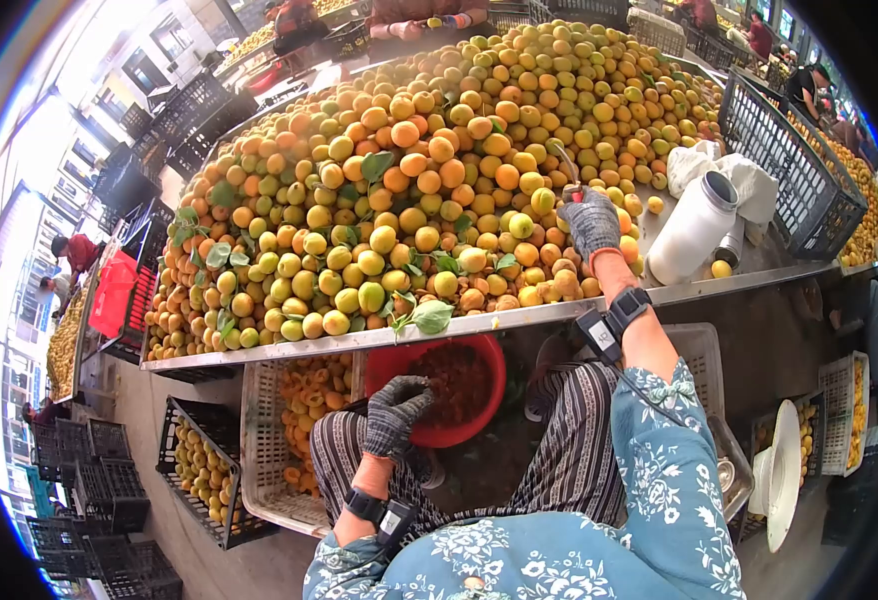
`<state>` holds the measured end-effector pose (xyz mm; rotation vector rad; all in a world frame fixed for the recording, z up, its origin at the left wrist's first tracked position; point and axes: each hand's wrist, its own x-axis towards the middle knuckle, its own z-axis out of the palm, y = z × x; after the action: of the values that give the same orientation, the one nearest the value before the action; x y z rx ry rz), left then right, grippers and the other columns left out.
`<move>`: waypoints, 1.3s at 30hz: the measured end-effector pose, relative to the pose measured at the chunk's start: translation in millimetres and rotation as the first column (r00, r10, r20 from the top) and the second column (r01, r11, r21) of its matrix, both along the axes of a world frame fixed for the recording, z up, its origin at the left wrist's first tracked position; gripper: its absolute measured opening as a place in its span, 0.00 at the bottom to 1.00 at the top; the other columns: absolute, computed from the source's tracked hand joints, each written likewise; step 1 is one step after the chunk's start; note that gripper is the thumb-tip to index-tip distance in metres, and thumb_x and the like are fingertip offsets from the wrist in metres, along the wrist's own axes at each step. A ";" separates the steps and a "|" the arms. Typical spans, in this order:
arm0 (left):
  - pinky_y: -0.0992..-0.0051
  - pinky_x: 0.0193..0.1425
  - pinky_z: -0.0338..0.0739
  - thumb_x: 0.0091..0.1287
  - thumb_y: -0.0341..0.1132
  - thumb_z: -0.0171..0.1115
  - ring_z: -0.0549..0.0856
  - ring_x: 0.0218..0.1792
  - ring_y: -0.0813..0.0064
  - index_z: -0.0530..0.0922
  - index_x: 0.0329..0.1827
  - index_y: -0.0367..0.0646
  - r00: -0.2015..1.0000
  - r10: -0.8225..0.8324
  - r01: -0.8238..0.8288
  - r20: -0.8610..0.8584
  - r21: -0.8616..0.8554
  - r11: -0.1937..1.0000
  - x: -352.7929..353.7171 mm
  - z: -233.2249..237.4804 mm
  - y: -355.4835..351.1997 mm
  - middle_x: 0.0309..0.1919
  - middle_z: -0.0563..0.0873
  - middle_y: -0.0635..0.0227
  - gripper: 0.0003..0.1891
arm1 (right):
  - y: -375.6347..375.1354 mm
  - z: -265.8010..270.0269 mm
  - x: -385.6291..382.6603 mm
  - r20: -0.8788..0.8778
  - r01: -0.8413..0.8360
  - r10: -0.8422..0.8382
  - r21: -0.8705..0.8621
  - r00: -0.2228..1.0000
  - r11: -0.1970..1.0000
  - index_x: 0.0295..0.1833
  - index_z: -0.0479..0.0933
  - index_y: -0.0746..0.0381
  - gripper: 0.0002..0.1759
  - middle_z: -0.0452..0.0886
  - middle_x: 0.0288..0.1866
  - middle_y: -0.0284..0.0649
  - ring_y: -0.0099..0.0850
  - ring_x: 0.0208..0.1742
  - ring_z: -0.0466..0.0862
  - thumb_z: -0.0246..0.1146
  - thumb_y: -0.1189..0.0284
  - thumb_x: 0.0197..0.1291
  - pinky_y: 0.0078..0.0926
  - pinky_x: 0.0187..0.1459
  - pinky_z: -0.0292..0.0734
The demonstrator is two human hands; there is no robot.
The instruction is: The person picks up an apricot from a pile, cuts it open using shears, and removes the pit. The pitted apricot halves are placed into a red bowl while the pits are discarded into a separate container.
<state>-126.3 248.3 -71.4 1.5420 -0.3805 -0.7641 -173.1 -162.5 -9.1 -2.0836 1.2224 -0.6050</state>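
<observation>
Steel tabletop runs across the view with a big apricot pile heaped on it, leaves mixed in, fruit right up to the near edge. Black crate stands at the far right end of it. Under the near edge is a white crate with cut-looking apricot pieces, and a black crate of whole fruit sits on the floor to the left. Red bowl sits on the person's lap just under the edge; its contents are dark and reddish, too blurred to tell if they're pits or scraps. White jar stands on bare metal right of the pile, with a white cloth behind it. Right hand, gloved, is up at the pile's right flank, grip closed on a small knife, blade pointing up and away, no fruit in it that I can see. Left hand, gloved, is down at the bowl, grip curled over the near rim and steadying it. Other people work at far tables. My read: between pieces, knife hand at the pile for a pick. A pick from here calls for a free finger or two beside the handle, taking a top apricot so the slope doesn't slide, and the bowl kept under the edge.
</observation>
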 end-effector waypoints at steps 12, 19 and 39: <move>0.76 0.44 0.79 0.55 0.27 0.69 0.84 0.37 0.78 0.83 0.42 0.39 0.974 -0.110 0.068 0.196 0.210 0.975 12.1 -41.2 -14.6 0.34 0.87 0.67 0.11 | -1.7 10.0 60.7 -0.400 -0.141 0.095 -0.087 0.912 0.986 0.51 0.79 0.60 0.25 0.82 0.48 0.52 0.48 0.51 0.82 0.68 0.60 0.47 0.41 0.54 0.77; 0.71 0.42 0.82 0.64 0.35 0.66 0.85 0.37 0.71 0.81 0.46 0.42 0.897 -0.064 -0.017 -0.437 -0.180 0.984 16.2 0.5 -26.8 0.35 0.87 0.64 0.11 | 94.5 21.7 20.8 0.597 -0.638 0.379 0.308 0.707 0.706 0.44 0.83 0.57 0.22 0.86 0.37 0.41 0.35 0.39 0.85 0.76 0.68 0.39 0.28 0.48 0.79; 0.67 0.50 0.84 0.51 0.23 0.72 0.85 0.46 0.63 0.72 0.61 0.38 0.873 -0.254 -0.094 -0.417 -0.654 0.751 27.8 10.3 -2.4 0.46 0.83 0.60 0.31 | 260.9 7.9 -70.7 0.346 -0.572 0.455 0.503 0.820 0.648 0.43 0.78 0.63 0.11 0.79 0.27 0.41 0.29 0.28 0.76 0.63 0.66 0.62 0.29 0.34 0.72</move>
<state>-98.5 245.9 -61.0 0.6255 -0.2946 -0.9294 -243.8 98.3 -1.1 -1.6579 0.5357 -0.1105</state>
